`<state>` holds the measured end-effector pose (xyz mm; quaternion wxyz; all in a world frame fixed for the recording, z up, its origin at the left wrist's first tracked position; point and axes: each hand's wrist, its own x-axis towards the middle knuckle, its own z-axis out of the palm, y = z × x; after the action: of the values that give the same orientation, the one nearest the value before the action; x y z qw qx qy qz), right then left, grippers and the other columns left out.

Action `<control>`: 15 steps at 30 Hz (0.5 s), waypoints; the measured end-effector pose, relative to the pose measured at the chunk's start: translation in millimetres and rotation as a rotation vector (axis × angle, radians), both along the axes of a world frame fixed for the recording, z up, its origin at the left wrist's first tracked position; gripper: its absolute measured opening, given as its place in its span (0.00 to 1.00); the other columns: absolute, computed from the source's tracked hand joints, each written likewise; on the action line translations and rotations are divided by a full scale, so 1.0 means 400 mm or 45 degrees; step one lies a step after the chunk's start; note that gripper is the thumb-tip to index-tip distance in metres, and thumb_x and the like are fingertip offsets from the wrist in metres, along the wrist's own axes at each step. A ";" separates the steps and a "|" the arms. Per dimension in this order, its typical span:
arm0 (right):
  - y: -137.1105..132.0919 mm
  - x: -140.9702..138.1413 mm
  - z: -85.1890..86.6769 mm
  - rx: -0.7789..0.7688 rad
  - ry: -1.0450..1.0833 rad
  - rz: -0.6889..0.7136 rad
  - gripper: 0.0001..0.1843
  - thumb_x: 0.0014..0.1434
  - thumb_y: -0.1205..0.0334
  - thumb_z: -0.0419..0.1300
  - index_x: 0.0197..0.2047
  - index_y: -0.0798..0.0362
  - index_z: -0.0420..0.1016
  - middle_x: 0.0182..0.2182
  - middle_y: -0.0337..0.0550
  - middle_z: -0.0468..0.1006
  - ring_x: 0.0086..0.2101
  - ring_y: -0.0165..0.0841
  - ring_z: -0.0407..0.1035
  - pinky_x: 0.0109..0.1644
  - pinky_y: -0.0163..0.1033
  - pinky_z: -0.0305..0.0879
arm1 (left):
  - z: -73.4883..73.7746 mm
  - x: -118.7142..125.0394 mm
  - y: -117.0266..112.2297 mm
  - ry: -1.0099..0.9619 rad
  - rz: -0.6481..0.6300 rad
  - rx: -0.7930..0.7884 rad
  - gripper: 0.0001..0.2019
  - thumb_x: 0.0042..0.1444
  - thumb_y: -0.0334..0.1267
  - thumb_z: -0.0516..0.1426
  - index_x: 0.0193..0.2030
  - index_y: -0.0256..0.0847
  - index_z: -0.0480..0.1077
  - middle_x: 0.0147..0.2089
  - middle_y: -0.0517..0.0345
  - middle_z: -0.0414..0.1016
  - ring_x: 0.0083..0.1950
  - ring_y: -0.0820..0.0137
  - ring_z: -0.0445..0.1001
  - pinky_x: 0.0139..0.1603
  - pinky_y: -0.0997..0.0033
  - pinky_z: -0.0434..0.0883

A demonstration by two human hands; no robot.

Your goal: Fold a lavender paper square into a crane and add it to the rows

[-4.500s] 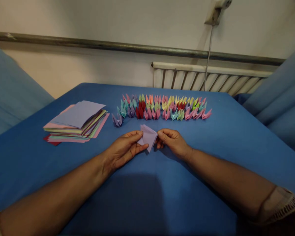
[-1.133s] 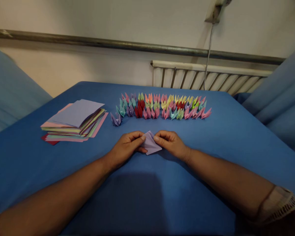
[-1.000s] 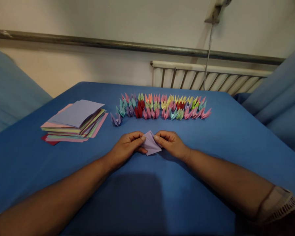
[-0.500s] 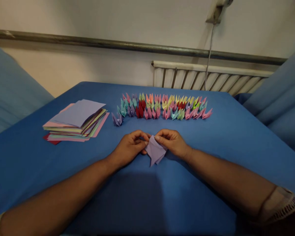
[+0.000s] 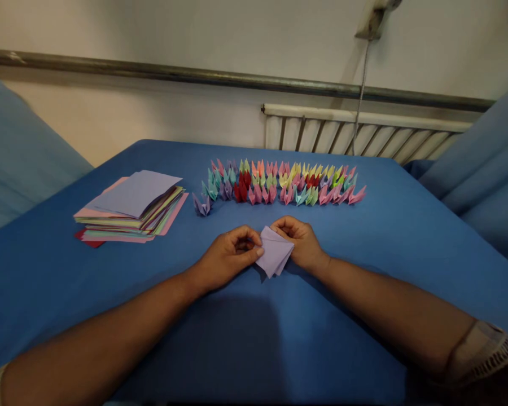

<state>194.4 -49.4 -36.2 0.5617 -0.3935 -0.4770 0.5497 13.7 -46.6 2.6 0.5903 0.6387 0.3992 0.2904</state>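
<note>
A folded piece of lilac origami paper (image 5: 275,252) is held between both hands just above the table. It has a rough diamond shape with layers parted at its lower right. My left hand (image 5: 232,251) pinches its left corner, thumb on top. On the other side, my right hand (image 5: 300,242) is closed on the upper right edge, with some fingertips hidden behind the paper. Beyond the hands stand several rows of small folded paper cranes (image 5: 256,195) in many colours. One purple crane (image 5: 202,206) sits at the front left of the rows.
A blue cloth-covered table (image 5: 347,349) lies under everything. To the left is an uneven stack of coloured paper sheets (image 5: 139,194), lilac on top. Behind the table are a radiator (image 5: 364,118), a wall pipe (image 5: 195,76) and a hanging cord (image 5: 361,90). Blue curtains (image 5: 21,152) flank both sides.
The lilac paper has been turned and shifted slightly right and up, now showing a flatter diamond face. My left hand has moved a little right; my right fingers have slipped further behind the paper.
</note>
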 end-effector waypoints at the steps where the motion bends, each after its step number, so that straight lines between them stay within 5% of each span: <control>1: 0.000 0.000 0.001 0.002 -0.004 0.009 0.16 0.49 0.49 0.67 0.27 0.52 0.72 0.23 0.35 0.74 0.24 0.27 0.66 0.30 0.34 0.63 | -0.002 -0.001 0.003 0.001 0.010 -0.022 0.08 0.49 0.36 0.64 0.33 0.38 0.69 0.29 0.65 0.69 0.29 0.78 0.68 0.31 0.78 0.68; 6: -0.001 -0.001 0.000 0.000 0.028 0.088 0.16 0.49 0.50 0.68 0.31 0.52 0.72 0.23 0.35 0.73 0.23 0.27 0.66 0.27 0.33 0.61 | -0.004 -0.006 0.011 -0.130 0.112 -0.324 0.07 0.48 0.32 0.64 0.34 0.37 0.70 0.28 0.65 0.69 0.24 0.80 0.68 0.26 0.81 0.69; 12: -0.012 -0.003 0.006 0.056 0.132 0.180 0.23 0.50 0.57 0.69 0.48 0.47 0.69 0.27 0.34 0.76 0.23 0.25 0.65 0.27 0.32 0.61 | 0.008 -0.011 0.014 -0.329 0.197 -0.609 0.08 0.45 0.26 0.65 0.30 0.36 0.71 0.30 0.62 0.69 0.30 0.76 0.74 0.33 0.77 0.77; 15: -0.015 -0.003 0.008 0.126 0.130 0.150 0.17 0.51 0.57 0.68 0.44 0.47 0.72 0.31 0.36 0.76 0.29 0.27 0.69 0.33 0.34 0.65 | 0.010 -0.013 0.018 -0.357 0.227 -0.659 0.07 0.45 0.23 0.64 0.29 0.35 0.71 0.30 0.61 0.70 0.31 0.76 0.74 0.36 0.76 0.78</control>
<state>193.4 -55.3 -33.0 0.5707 -0.3079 -0.4966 0.5770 8.4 -39.2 6.8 0.7548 0.3833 0.4291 0.3150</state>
